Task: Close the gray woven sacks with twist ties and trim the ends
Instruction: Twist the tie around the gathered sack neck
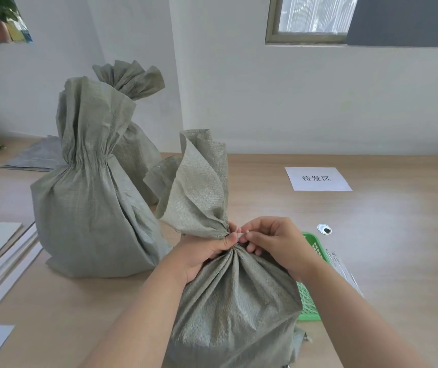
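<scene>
Sack (236,301) | left hand (207,251) clamped on gathered neck | right hand (273,245) pinching tie ends | step: twisting | next: tighten, then trim

A light wooden table (371,261) carries three gray woven sacks: the nearest sack (236,309), a taller sack (90,208) and a rear sack (133,144). Also on it: a white paper label (318,178), a green basket (312,290), what may be a tape roll (324,229), and flat white sheets (0,261) at left.
</scene>
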{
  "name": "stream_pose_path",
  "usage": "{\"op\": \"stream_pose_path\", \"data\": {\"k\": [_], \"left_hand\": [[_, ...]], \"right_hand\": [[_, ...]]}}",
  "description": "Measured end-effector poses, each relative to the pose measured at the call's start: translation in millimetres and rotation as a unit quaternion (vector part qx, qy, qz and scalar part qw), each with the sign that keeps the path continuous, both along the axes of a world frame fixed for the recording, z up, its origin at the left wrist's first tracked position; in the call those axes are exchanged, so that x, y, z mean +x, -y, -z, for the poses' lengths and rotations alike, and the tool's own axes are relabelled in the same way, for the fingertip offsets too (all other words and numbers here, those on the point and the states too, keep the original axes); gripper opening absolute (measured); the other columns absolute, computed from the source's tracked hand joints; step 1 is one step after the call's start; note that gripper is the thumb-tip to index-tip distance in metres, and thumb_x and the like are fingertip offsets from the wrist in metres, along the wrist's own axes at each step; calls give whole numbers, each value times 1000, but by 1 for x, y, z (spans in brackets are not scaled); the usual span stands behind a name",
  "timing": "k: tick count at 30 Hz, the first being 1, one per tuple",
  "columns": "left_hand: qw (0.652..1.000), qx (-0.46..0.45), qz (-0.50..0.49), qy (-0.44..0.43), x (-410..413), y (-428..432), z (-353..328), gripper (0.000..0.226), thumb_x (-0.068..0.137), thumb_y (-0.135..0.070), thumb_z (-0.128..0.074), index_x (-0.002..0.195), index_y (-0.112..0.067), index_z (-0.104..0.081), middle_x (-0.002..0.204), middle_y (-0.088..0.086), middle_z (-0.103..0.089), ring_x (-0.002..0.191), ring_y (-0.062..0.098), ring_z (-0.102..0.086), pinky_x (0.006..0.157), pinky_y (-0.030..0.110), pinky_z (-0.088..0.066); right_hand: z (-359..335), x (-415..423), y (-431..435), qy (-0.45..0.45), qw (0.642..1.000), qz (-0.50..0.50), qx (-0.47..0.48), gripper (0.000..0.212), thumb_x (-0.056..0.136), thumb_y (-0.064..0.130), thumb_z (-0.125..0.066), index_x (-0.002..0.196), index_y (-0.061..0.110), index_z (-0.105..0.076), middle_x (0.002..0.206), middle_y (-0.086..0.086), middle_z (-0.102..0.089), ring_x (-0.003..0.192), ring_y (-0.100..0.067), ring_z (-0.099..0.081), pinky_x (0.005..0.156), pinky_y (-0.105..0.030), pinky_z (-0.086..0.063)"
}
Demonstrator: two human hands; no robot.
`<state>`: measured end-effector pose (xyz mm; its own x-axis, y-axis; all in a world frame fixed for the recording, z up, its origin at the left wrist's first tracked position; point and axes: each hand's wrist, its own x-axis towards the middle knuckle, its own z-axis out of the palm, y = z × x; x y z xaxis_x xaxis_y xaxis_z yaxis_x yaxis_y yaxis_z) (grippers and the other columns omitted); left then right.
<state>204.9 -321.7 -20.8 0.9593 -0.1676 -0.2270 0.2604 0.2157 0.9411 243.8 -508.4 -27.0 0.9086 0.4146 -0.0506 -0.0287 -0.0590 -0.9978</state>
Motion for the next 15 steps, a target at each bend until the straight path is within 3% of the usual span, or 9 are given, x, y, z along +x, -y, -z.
{"op": "stream_pose_path", "data": {"k": [2, 6, 11, 15], "left_hand": [[1000, 0, -9, 9, -1, 1, -1, 9, 93, 3, -64, 91, -6, -63, 71, 0, -68, 55, 2, -64, 50, 11, -47], [999, -4, -31, 9, -2, 3, 2, 5, 91, -6, -70, 90, -9, -67, 80, 2, -73, 77, 13, -72, 64, 20, -55], [997, 47, -57, 27, 0, 6, 5, 22, 88, -15, -77, 69, -16, -66, 76, 4, -64, 82, 18, -66, 77, 31, -53], [994, 86, -62, 27, -2, 8, 2, 26, 84, -13, -75, 62, -14, -61, 73, 6, -60, 74, 18, -61, 72, 32, -50]], "right_hand": [[0, -1, -4, 0, 1000, 22, -1, 11, 92, -3, -64, 90, 2, -74, 70, -10, -70, 56, -9, -59, 56, -19, -50], [0, -3, -10, -9, 998, 59, 8, 10, 90, -2, -67, 87, 4, -75, 65, -8, -68, 55, -9, -60, 51, -19, -47], [-2, -7, -14, -7, 998, 61, 31, 8, 89, -3, -67, 88, 0, -75, 72, -11, -72, 59, -11, -63, 47, -19, -45], [-1, -8, -13, -8, 997, 71, 39, 6, 87, -3, -69, 88, 0, -73, 68, -11, -72, 54, -14, -61, 45, -20, -45]]}}
